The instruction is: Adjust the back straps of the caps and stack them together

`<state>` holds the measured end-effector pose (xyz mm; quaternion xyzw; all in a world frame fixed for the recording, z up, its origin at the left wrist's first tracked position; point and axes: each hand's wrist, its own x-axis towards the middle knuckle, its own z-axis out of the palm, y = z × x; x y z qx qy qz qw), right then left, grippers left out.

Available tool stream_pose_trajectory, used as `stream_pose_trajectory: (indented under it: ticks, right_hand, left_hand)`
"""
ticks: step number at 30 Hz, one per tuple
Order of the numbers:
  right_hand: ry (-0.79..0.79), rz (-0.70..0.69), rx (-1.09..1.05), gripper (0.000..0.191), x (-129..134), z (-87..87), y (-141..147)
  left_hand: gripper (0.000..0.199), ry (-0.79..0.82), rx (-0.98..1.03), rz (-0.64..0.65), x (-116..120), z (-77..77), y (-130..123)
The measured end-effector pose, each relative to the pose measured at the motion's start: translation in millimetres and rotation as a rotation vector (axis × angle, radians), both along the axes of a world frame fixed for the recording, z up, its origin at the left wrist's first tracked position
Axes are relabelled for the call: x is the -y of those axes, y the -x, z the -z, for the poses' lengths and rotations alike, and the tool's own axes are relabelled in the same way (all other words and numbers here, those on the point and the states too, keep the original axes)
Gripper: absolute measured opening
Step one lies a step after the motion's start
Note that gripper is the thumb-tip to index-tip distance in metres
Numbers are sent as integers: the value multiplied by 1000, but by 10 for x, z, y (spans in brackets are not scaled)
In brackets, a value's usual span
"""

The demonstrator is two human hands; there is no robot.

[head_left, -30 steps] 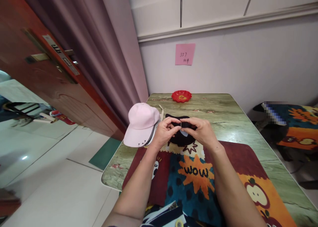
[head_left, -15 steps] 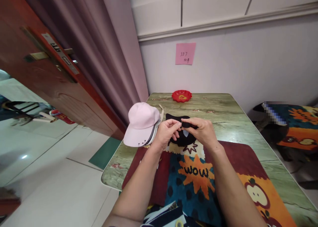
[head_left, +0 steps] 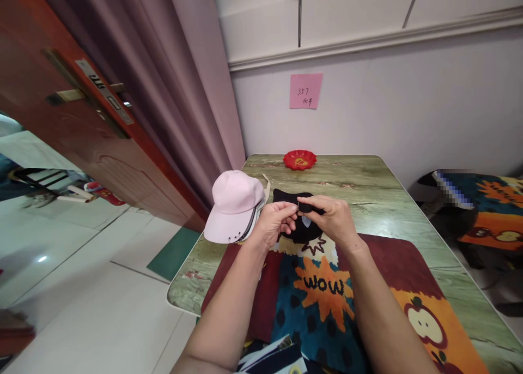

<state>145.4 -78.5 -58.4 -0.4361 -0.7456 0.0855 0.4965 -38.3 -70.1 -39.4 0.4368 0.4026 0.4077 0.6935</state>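
A black cloth item (head_left: 304, 232), perhaps a cap, lies on the table beneath both hands, with a small pale patch on it. My right hand (head_left: 333, 216) pinches a black strap (head_left: 306, 206) of it between thumb and fingers. The fingertips of my left hand (head_left: 275, 220) meet the strap's end in a pinch, close against my right fingertips. Whatever small part lies between the fingertips is too small to make out. To the left of my left hand sits a pink cap (head_left: 235, 202), stacked over other caps.
A red scalloped dish (head_left: 299, 160) stands at the back of the green table (head_left: 359, 172). A colourful mat (head_left: 318, 308) covers the front. A pink note (head_left: 305, 91) is on the wall. An open door (head_left: 110, 139) and curtain are left; a chair is right.
The view has shifted very slightly. Both hands stay at the black strap, with only a small change in the fingers.
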Motion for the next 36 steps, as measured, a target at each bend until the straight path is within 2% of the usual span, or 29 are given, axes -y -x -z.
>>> stream_pose_trajectory:
  ticks: [6, 13, 21, 27, 30, 32, 36]
  right_hand:
    - [1, 4, 21, 24, 8, -13, 6]
    - [23, 117, 83, 20, 34, -38, 68]
    - [59, 167, 134, 20, 48, -25, 102]
    - [62, 148, 115, 19, 45, -21, 105]
    - [41, 90, 112, 20, 43, -38, 96]
    - [15, 54, 117, 20, 46, -59, 87]
    - [15, -14, 73, 22, 59, -102, 72]
  left_hand:
    - [29, -4, -37, -15, 9, 2, -30]
    - [16, -191, -187, -215, 31, 25, -118]
    - [9, -272, -317, -305, 9, 85, -93]
    - [10, -307, -392, -310, 15, 77, -68]
    - [20, -403, -423, -324, 3, 10, -34]
    - [28, -447, -436, -275, -10, -32, -10]
    - [24, -373, -395, -16, -27, -44, 22]
